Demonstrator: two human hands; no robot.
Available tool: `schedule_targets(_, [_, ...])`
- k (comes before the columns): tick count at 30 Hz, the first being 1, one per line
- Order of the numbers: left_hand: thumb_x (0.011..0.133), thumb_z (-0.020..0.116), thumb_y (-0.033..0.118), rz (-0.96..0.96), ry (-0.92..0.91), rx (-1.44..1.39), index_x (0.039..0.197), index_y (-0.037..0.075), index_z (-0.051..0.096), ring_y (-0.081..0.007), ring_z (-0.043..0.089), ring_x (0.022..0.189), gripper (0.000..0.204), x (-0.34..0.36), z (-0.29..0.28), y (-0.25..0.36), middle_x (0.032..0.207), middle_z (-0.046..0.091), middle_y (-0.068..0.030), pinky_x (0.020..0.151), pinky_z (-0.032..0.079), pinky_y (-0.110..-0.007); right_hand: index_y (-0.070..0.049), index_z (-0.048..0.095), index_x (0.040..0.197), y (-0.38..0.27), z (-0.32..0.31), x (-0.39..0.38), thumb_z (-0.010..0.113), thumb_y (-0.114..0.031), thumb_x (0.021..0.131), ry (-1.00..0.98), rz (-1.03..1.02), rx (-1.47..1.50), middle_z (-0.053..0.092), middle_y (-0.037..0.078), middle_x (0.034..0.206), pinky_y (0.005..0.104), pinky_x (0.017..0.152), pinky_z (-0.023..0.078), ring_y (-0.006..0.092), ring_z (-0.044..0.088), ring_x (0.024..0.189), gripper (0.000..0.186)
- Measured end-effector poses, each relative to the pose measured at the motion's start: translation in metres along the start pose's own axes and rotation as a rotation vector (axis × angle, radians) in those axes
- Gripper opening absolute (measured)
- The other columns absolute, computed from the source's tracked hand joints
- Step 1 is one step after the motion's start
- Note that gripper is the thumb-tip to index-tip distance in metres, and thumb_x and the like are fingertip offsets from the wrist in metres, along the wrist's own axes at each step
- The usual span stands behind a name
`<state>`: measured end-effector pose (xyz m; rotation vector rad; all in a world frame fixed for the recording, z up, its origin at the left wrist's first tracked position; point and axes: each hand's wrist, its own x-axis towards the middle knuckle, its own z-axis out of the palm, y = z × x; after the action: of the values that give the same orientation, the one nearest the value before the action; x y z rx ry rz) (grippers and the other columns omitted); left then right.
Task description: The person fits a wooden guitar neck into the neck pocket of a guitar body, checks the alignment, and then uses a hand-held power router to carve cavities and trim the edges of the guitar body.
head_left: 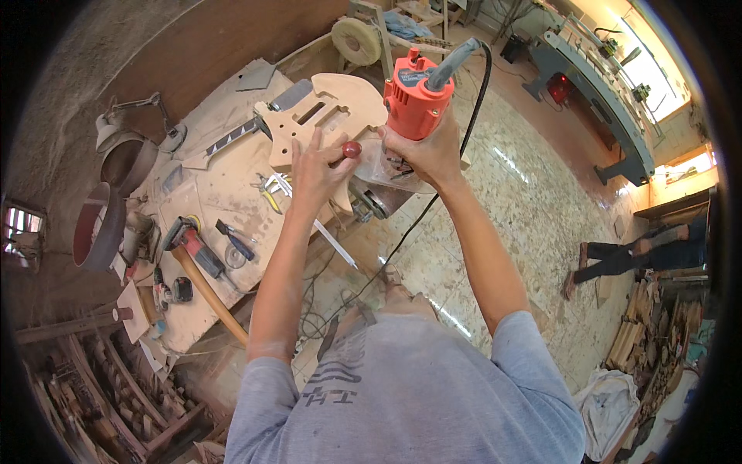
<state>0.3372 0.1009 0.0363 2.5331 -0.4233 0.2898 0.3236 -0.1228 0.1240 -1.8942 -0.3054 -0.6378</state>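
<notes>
Two hands steady a red-orange plastic trim router [417, 97] on an unfinished pale wooden guitar body [332, 116], upper centre of the frame.

The right hand [429, 155] wraps closed around the router; the left hand [317, 170] pinches a small round red knob [352, 149]. The guitar body lies on a dusty, cluttered counter [216, 193] above a speckled stone floor [533, 209].

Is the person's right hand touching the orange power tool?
Touching. The head view shows the right hand wrapped around the lower body of the orange power tool, fingers pressed against it, no gap.
</notes>
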Motion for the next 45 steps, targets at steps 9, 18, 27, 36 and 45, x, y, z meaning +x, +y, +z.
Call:
schedule_targets(9, [0.093, 0.076, 0.044, 0.042, -0.026, -0.127, 0.126, 0.024, 0.080, -0.0378, 0.045, 0.151, 0.039, 0.000, -0.005, -0.020, 0.143, 0.069, -0.0027, 0.128, 0.021, -0.062, -0.002, 0.051, 0.130, -0.006, 0.017, -0.002, 0.092, -0.027, 0.068, 0.032, -0.029, 0.049, 0.071, 0.015, 0.115, 0.0425, 0.091, 0.059, 0.0299, 0.075, 0.102, 0.078])
schedule_targets(18, [0.092, 0.077, 0.045, 0.052, -0.076, -0.139, 0.123, 0.023, 0.081, -0.0358, 0.043, 0.153, 0.038, 0.000, -0.012, -0.021, 0.145, 0.067, -0.0021, 0.129, 0.022, -0.060, -0.002, 0.047, 0.130, -0.025, 0.017, -0.015, 0.092, -0.026, 0.070, 0.064, -0.013, -0.037, 0.072, 0.018, 0.114, 0.0432, 0.089, 0.059, 0.0320, 0.075, 0.102, 0.078])
schedule_targets(27, [0.090, 0.079, 0.038, -0.001, -0.065, -0.199, 0.124, 0.021, 0.080, -0.0358, 0.050, 0.147, 0.038, 0.001, -0.021, -0.014, 0.143, 0.068, -0.0057, 0.124, 0.035, -0.052, -0.002, 0.049, 0.128, -0.020, 0.025, -0.012, 0.093, -0.025, 0.070, 0.077, -0.048, 0.024, 0.071, 0.016, 0.113, 0.0432, 0.087, 0.059, 0.0309, 0.075, 0.099, 0.076])
schedule_targets(36, [0.088, 0.082, 0.029, 0.016, -0.053, -0.321, 0.127, 0.015, 0.078, -0.0355, 0.051, 0.146, 0.042, 0.004, -0.020, -0.031, 0.142, 0.068, -0.0127, 0.115, 0.048, -0.042, -0.002, 0.049, 0.127, -0.015, 0.033, -0.009, 0.093, -0.026, 0.069, 0.074, -0.057, 0.047, 0.069, 0.015, 0.110, 0.0425, 0.084, 0.059, 0.0312, 0.074, 0.096, 0.076])
schedule_targets(45, [0.088, 0.082, 0.034, 0.013, -0.046, -0.260, 0.131, 0.018, 0.076, -0.0396, 0.055, 0.142, 0.046, 0.003, -0.022, -0.030, 0.141, 0.068, -0.0179, 0.112, 0.049, -0.045, -0.003, 0.051, 0.127, -0.019, 0.029, -0.009, 0.094, -0.027, 0.068, 0.051, -0.016, -0.006, 0.071, 0.017, 0.116, 0.0416, 0.088, 0.058, 0.0314, 0.074, 0.101, 0.077])
